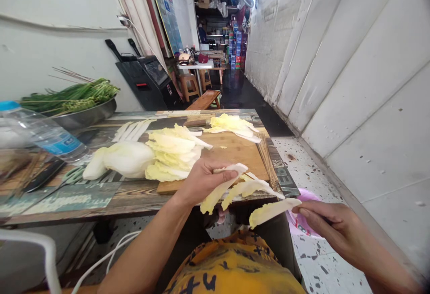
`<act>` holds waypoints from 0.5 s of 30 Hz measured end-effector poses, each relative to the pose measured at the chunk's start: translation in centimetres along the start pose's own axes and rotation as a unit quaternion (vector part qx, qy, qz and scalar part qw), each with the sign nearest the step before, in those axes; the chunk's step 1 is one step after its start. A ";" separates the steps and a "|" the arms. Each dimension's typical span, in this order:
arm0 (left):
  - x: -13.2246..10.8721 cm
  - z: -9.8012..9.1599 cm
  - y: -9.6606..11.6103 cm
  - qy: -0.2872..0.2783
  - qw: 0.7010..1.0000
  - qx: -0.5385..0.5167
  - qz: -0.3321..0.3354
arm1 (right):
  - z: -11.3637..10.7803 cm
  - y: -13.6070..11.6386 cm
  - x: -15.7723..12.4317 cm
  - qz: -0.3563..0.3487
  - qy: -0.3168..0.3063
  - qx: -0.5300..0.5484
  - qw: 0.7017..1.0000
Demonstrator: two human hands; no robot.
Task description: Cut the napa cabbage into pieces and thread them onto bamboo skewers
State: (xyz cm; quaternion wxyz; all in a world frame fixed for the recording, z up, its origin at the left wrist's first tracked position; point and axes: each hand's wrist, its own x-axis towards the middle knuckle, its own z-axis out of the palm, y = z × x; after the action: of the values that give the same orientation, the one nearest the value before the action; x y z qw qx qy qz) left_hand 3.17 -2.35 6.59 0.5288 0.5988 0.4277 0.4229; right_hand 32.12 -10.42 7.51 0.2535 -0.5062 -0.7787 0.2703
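Note:
My left hand (204,180) is closed on a pale cabbage strip (218,192) at the front edge of the cutting board. Beside it another strip (250,187) stretches to the right, with part of a thin stick showing near its upper end. At the lower right, my right hand (327,222) pinches the end of a separate cabbage strip (273,211). On the wooden board (231,153) lie a pile of cut leaves (176,151) at the left and a smaller pile (231,125) at the back. Thin sticks (268,162) lie along its right edge.
Cabbage pieces (124,159) lie left of the board, near scissors (72,175) and a black-handled tool (45,175). A plastic bottle (43,130) leans at the left, before a metal bowl of greens (87,115). A pink basin (307,195) stands on the floor at right.

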 end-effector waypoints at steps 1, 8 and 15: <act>0.0 0.0 0.0 -0.002 1.000 0.008 0.005 | 0.0 0.1 0.1 -0.002 -0.004 0.001 1.000; -0.1 0.1 0.3 -0.029 0.999 0.021 0.035 | -0.2 0.6 0.5 -0.009 -0.023 0.011 1.000; -0.1 0.9 0.4 -0.022 0.998 0.024 0.047 | 0.0 0.0 0.9 0.022 -0.016 0.026 0.999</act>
State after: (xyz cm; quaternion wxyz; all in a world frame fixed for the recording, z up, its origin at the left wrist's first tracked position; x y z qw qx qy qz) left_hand 4.05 -2.74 6.91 0.5030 0.6402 0.3975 0.4233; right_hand 31.81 -9.57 7.59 0.2484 -0.5117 -0.7641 0.3043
